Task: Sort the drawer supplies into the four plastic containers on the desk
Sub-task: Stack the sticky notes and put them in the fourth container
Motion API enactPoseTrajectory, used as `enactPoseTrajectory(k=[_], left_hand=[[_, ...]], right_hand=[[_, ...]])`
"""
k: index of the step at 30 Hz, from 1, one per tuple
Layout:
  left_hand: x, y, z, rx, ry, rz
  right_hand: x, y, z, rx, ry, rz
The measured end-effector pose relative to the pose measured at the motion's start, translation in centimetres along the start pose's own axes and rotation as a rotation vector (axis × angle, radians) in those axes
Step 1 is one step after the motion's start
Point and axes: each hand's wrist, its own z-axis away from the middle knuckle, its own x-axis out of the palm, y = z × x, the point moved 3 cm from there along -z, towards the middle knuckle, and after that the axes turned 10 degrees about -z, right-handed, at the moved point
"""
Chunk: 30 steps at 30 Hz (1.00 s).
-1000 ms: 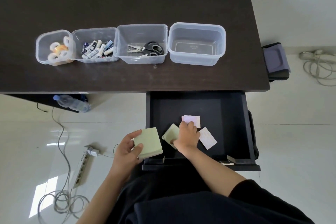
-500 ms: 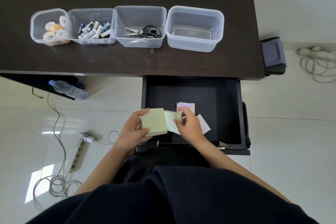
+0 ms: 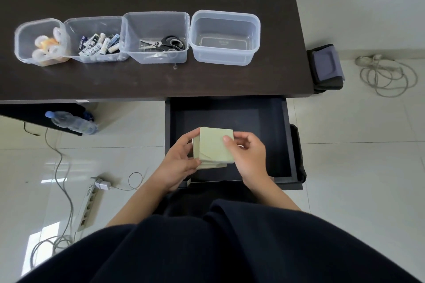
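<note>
Just one head cam, looking steeply down and forward from above the lap. The drawer (image 3: 230, 110) sits close below, the surface (image 3: 147, 80) with the containers (image 3: 224, 37) farther off, and floor shows on both sides.

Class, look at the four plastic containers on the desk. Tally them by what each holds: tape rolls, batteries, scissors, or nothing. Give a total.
Container with tape rolls: 1
Container with batteries: 1
Container with scissors: 1
Container with nothing: 1
Total: 4
</note>
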Motion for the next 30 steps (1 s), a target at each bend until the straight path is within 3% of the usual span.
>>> enactPoseTrajectory(k=[5, 14, 20, 22, 27, 30], left_hand=[[0.0, 0.0, -0.2, 0.02, -0.039, 0.137], [-0.2, 0.1, -0.3, 0.035, -0.108, 0.236], [-0.3, 0.1, -0.2, -0.037, -0.109, 0.285], [-0.4, 0.0, -0.2, -0.066, -0.071, 0.296], [-0.8, -1.3, -0.3, -0.078, 0.197, 0.046], [-1.6, -2.2, 0.1, -0.09, 0.256, 0.054]], right_hand=[[-0.3, 0.7, 0.4, -0.02, -0.093, 0.16], [0.2, 0.8, 0.7, 0.008, -0.301, 0.174], [0.3, 0.7, 0.9, -0.002, -0.316, 0.213], [0.6, 1.0, 1.0, 0.027, -0.337, 0.187], [1.2, 3.0, 0.5, 0.137, -0.427, 0.186], [1.1, 4.2, -0.1, 0.204, -0.511, 0.175]])
